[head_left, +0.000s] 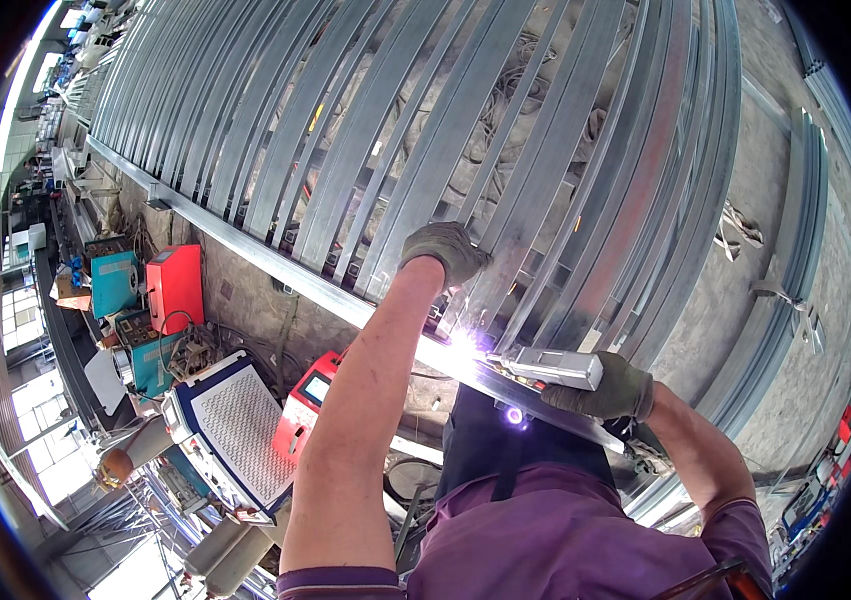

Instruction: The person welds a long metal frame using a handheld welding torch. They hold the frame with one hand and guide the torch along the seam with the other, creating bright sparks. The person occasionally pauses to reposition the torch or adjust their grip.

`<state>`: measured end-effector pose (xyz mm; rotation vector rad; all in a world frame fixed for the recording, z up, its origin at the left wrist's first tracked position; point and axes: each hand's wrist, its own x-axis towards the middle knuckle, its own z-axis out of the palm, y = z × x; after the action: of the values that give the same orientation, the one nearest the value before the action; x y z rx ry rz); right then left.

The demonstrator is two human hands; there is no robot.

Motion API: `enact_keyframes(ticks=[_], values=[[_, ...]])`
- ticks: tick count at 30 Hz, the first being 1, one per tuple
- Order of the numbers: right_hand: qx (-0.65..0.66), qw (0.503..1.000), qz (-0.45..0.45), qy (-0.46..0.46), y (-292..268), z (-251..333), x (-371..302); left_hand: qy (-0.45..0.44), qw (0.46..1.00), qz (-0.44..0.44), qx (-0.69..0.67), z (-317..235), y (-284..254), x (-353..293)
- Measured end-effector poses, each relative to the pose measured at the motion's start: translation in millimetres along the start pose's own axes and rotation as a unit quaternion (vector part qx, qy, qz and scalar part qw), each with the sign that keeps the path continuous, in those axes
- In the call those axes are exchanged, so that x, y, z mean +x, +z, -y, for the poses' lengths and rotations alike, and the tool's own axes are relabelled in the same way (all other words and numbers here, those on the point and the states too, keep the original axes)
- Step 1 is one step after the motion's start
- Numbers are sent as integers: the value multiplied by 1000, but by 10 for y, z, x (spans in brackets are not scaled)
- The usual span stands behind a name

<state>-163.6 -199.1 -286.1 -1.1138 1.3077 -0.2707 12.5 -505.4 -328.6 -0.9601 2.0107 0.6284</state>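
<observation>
My right hand [606, 388], in a grey-green work glove, is closed around a handheld welding gun [556, 367] with a pale boxy body. Its nozzle points left at a brilliant white-violet weld spot [464, 346] on the near steel rail [336, 300], where the long tubes meet it. Glare hides the joint itself. My left hand [446, 252], gloved too, has its fingers curled down over a grey steel tube [424, 200] a little beyond the weld; its fingertips are partly hidden. A small violet glow [515, 414] shows below the rail, near my dark trousers.
Rows of parallel steel tubes [281, 160] stretch away, with cables on the floor beneath. At the left stand a white-and-blue machine [246, 425], a red unit with a small screen [304, 405], and red [175, 288] and teal cabinets [115, 283]. Bundled tubes [781, 270] lie at the right.
</observation>
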Motion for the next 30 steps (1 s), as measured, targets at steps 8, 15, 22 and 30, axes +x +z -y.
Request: enact_keyframes(ticks=[8, 15, 22, 30], values=[[17, 1000, -4, -6, 50, -122, -12, -15, 998, 32, -58, -5, -76, -12], [21, 1000, -10, -5, 27, -82, -44, -3, 999, 44, 2, -13, -66, -7], [24, 1000, 6, 10, -3, -52, -66, 12, 1000, 18, 6, 29, 13, 34], [53, 998, 11, 16, -50, 23, -119, 15, 1000, 1, 7, 27, 41, 46]])
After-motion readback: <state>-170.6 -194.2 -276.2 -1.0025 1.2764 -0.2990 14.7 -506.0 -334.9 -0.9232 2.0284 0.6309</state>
